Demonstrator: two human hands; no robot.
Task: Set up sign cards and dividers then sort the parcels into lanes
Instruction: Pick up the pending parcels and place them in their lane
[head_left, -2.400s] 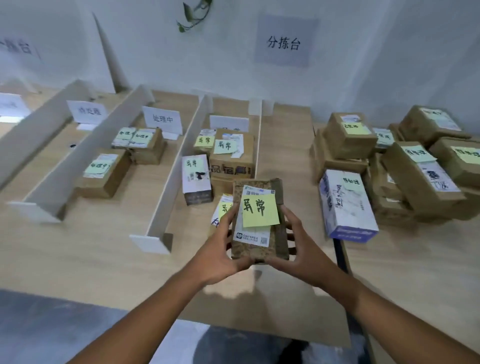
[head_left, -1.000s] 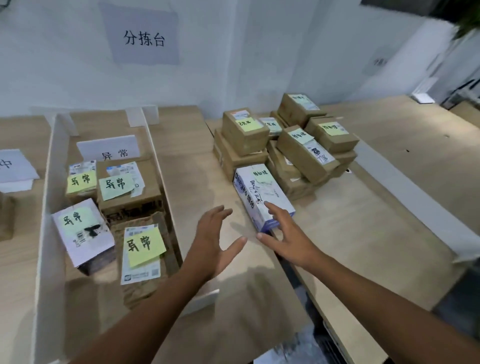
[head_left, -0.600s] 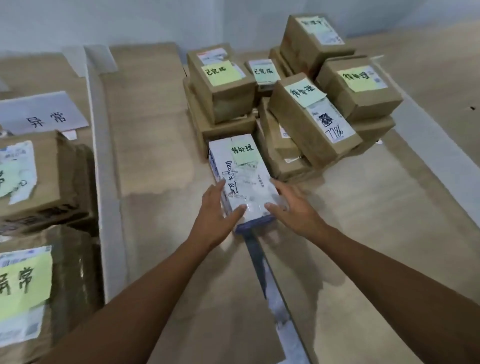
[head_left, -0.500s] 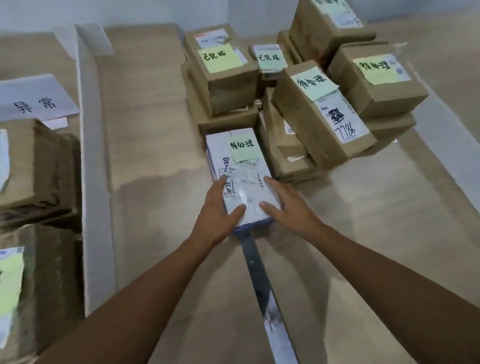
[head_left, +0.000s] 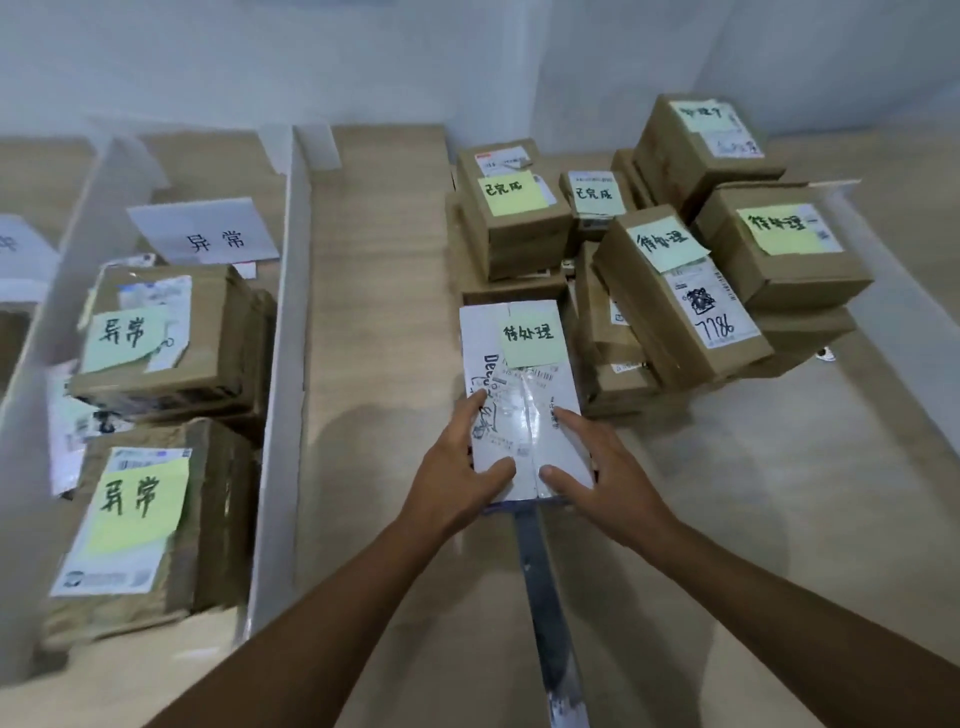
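Note:
A white parcel (head_left: 519, 374) with a green sticky note lies on the table in front of a heap of brown parcels (head_left: 670, 291). My left hand (head_left: 457, 478) grips its near left edge, thumb on top. My right hand (head_left: 602, 478) grips its near right edge the same way. To the left, a white divider (head_left: 283, 364) walls off a lane headed by a white sign card (head_left: 205, 236). In that lane lie a brown parcel (head_left: 161, 338) and a nearer padded parcel (head_left: 140, 530), both with green notes.
A dark gap between two tabletops (head_left: 545, 597) runs from the white parcel toward me. A strip of bare wooden table (head_left: 374, 291) lies between the divider and the heap. Another sign card (head_left: 21, 249) shows at the far left edge.
I set the padded parcel down in the lane and turned right. Both hands reached the white parcel and closed on its near end; over the last half second they stayed there.

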